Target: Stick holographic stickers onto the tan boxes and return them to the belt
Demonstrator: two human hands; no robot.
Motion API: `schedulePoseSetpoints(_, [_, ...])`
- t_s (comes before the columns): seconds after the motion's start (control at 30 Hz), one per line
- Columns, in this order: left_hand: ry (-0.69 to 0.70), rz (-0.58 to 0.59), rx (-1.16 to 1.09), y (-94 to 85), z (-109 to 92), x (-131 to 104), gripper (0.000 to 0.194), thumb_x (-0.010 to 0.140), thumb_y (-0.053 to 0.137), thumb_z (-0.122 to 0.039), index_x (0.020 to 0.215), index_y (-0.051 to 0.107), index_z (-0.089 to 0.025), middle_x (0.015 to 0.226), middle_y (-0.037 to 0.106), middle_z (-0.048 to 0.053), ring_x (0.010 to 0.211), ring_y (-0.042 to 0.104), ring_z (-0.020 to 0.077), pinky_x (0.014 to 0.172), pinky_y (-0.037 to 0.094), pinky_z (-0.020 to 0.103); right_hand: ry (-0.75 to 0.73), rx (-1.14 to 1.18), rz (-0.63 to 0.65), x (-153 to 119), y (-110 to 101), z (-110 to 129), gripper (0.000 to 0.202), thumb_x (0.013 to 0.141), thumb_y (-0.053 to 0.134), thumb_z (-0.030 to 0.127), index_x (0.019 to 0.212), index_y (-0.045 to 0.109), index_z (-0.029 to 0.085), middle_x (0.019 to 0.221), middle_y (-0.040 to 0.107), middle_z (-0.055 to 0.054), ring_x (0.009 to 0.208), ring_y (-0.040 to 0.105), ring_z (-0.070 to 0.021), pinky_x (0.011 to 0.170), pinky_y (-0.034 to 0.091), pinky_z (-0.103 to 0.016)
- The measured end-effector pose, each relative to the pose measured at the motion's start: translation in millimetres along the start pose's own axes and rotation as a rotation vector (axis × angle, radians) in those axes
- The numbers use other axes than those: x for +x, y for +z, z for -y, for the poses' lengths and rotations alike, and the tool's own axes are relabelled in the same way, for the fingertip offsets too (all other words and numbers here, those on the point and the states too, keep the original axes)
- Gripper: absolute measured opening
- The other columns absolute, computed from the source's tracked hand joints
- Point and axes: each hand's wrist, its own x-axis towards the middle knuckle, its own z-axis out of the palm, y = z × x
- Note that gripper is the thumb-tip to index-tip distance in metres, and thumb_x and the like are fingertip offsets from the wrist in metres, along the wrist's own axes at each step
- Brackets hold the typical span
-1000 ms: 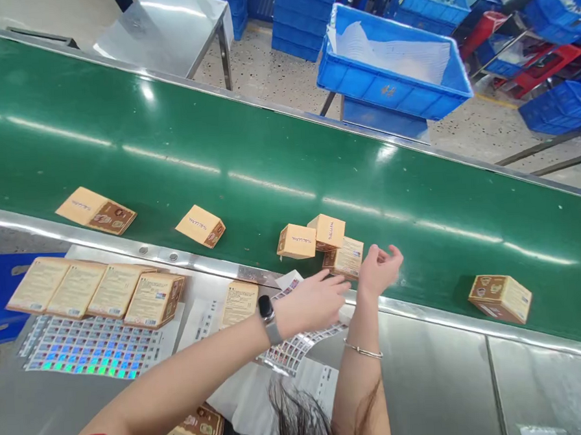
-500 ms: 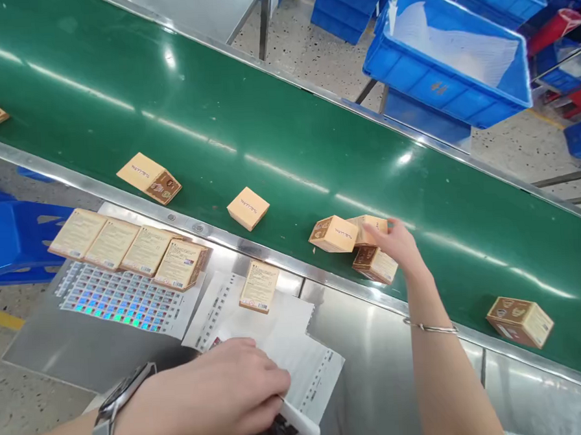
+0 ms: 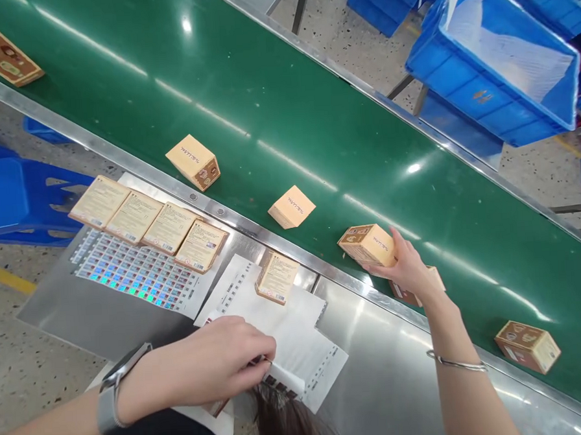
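Note:
On the green belt, my right hand spans the end of a cream-and-brown cardboard box, thumb on the near side and fingers on the far side. Another box lies partly hidden under that hand. My left hand, a watch on its wrist, is closed on the curled edge of a white label sheet; its fingertips are partly hidden. A small box with printed text on top rests on the sheets.
Several boxes stand in a row beside a shiny sticker sheet on the metal table. More boxes are spread along the green conveyor belt. A blue crate with white sheeting stands beyond the belt.
My right hand has shifted from the rear boxes to the front box and now grasps it. My left hand stays at the label sheet, whose curled edge sits lower. The whole view has shifted.

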Motion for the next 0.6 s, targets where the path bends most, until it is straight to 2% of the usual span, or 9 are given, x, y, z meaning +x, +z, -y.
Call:
schedulePoseSetpoints(0.07, [0.002, -0.004, -0.014, 1.8, 2.1, -0.3, 0.023, 0.09, 0.048, -0.013, 0.07, 0.041, -0.02, 0.062, 0.05, -0.005, 0.059, 0.046, 0.0122, 0.06, 0.03, 0.025, 0.003, -0.047, -0.002, 4.7, -0.3, 12.1, 0.092, 0.061, 0.065, 0.066, 0.139, 0.043, 0.023, 0.128, 0.057, -0.015, 0.116, 0.052, -0.038, 0.09, 0.044, -0.052])
schedulePoseSetpoints(0.17, [0.023, -0.02, -0.026, 8.4, 9.6, -2.7, 0.021, 0.091, 0.046, -0.014, 0.072, 0.041, -0.021, 0.063, 0.052, -0.004, 0.059, 0.048, 0.0129, 0.059, 0.03, 0.026, 0.01, -0.074, 0.015, 7.8, -0.4, 30.4, 0.077, 0.062, 0.064, 0.066, 0.126, 0.051, 0.026, 0.124, 0.06, -0.012, 0.112, 0.054, -0.0363, 0.086, 0.044, -0.051])
schedulePoseSetpoints(0.3, [0.025, -0.055, -0.035, 15.1, 20.7, -9.3, 0.02, 0.092, 0.046, -0.016, 0.074, 0.041, -0.021, 0.065, 0.054, -0.004, 0.061, 0.05, 0.013, 0.06, 0.031, 0.028, -0.005, -0.075, 0.014, 1.0, 8.9, 67.5, 0.074, 0.062, 0.063, 0.068, 0.123, 0.05, 0.028, 0.124, 0.06, -0.009, 0.109, 0.056, -0.0341, 0.081, 0.045, -0.048])
schedulePoseSetpoints(0.43, [0.013, -0.101, -0.06, 13.2, 26.8, -17.4, 0.018, 0.091, 0.049, -0.016, 0.075, 0.044, -0.022, 0.067, 0.057, -0.004, 0.063, 0.053, 0.0135, 0.061, 0.033, 0.028, 0.009, -0.073, -0.012, -3.5, 22.3, 107.5, 0.075, 0.062, 0.063, 0.07, 0.123, 0.049, 0.029, 0.125, 0.059, -0.009, 0.108, 0.055, -0.0335, 0.076, 0.045, -0.046])
schedulePoseSetpoints(0.6, [-0.006, -0.173, -0.096, 14.7, 34.9, -29.2, 0.015, 0.09, 0.051, -0.015, 0.077, 0.049, -0.022, 0.067, 0.06, -0.004, 0.063, 0.056, 0.0137, 0.06, 0.033, 0.028, -0.061, -0.092, -0.029, 10.8, 29.6, 143.6, 0.074, 0.064, 0.06, 0.072, 0.124, 0.048, 0.03, 0.122, 0.059, -0.008, 0.105, 0.055, -0.0322, 0.075, 0.045, -0.045])
